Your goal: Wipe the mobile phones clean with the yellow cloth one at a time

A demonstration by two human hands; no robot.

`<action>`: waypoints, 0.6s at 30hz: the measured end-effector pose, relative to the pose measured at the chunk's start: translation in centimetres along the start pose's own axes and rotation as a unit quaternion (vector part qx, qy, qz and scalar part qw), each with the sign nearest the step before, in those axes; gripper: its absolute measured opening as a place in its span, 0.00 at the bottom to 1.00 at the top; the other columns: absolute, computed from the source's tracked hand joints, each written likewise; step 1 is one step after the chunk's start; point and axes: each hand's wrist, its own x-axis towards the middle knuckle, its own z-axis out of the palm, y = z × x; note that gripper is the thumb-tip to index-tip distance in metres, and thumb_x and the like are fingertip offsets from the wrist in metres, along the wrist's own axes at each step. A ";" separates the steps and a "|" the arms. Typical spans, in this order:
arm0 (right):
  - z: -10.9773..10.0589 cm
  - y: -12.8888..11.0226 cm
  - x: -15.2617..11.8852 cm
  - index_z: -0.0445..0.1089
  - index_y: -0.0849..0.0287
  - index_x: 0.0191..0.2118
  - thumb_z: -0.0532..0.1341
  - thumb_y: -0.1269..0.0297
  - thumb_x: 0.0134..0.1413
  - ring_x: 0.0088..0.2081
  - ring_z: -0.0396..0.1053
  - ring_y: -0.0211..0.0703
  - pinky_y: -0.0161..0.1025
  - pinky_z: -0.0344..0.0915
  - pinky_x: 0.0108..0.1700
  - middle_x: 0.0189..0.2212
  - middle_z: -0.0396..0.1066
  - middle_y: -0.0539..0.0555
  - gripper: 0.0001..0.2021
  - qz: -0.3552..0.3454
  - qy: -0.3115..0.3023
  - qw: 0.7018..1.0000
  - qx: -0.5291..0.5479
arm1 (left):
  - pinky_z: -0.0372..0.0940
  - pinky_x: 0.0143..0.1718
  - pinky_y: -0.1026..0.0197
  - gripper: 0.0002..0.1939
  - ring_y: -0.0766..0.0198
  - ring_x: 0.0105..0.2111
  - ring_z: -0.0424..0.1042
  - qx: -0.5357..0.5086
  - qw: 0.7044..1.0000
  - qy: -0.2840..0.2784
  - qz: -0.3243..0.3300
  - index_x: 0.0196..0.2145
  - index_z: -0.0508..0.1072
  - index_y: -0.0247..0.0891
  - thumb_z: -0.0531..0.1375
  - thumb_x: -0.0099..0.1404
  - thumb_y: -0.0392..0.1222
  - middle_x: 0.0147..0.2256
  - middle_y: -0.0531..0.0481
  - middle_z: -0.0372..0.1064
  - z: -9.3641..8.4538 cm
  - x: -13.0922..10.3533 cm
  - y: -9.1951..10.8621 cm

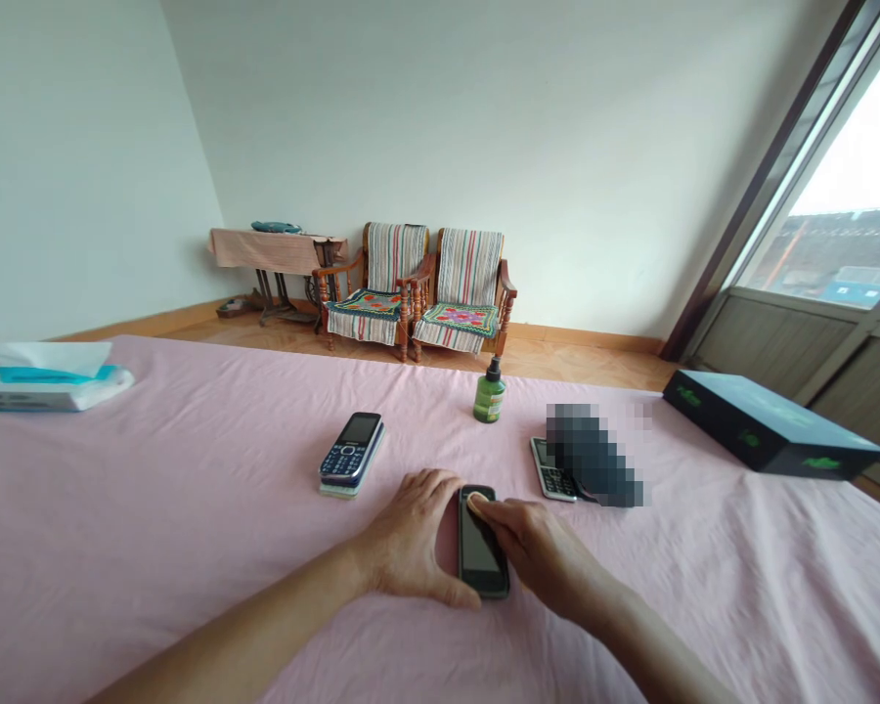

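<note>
A dark touchscreen phone (481,562) lies face up on the pink cloth (212,557), between my hands. My left hand (413,543) rests on the cloth at its left side, thumb by the lower edge and fingers by the upper left, spread around it. My right hand (532,543) is closed, its fingertips pressing a small pale round piece (476,502) onto the top of the screen. To the left, a keypad phone (350,448) lies on top of a small stack. Another keypad phone (555,481) is at the right, partly covered by a blurred dark shape (597,458).
A green pump bottle (490,395) stands near the far edge. A black box (767,430) sits at the far right, a tissue pack (51,383) at the far left. Beyond are two wooden chairs (459,284) and a cloth-covered side table (268,251).
</note>
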 end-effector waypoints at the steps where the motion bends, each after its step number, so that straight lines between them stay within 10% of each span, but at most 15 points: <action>1: -0.1 -0.1 -0.1 0.72 0.58 0.42 0.47 0.68 0.63 0.32 0.70 0.40 0.32 0.55 0.31 0.31 0.74 0.53 0.16 -0.008 -0.010 1.000 0.006 | 0.54 0.55 0.42 0.50 0.42 0.51 0.60 -0.001 1.000 0.000 0.000 0.55 0.59 0.39 0.69 0.37 0.63 0.52 0.40 0.60 0.0 0.0 0.0; 6: -1.0 -0.6 -1.3 0.72 0.56 0.34 0.47 0.69 0.63 0.28 0.68 0.36 0.31 0.54 0.28 0.27 0.72 0.49 0.16 -0.066 -0.089 0.993 0.037 | 0.55 0.54 0.42 0.50 0.43 0.51 0.61 -0.005 1.000 0.007 0.003 0.54 0.60 0.41 0.69 0.37 0.63 0.52 0.41 0.61 0.0 0.0 0.0; 13: 0.7 0.1 0.3 0.69 0.56 0.46 0.49 0.73 0.60 0.35 0.72 0.41 0.32 0.57 0.32 0.35 0.75 0.55 0.15 -0.016 0.008 0.999 -0.035 | 0.54 0.55 0.43 0.51 0.42 0.52 0.60 0.001 1.000 0.005 -0.001 0.55 0.59 0.38 0.69 0.37 0.63 0.52 0.39 0.60 0.1 -0.1 -0.1; 18: -0.1 -0.2 -0.6 0.71 0.56 0.39 0.49 0.74 0.59 0.29 0.71 0.38 0.31 0.55 0.29 0.28 0.74 0.52 0.14 -0.041 -0.050 0.997 -0.032 | 0.54 0.56 0.43 0.51 0.42 0.52 0.60 -0.002 1.000 -0.001 -0.002 0.55 0.59 0.39 0.70 0.36 0.62 0.53 0.40 0.60 0.1 0.0 -0.1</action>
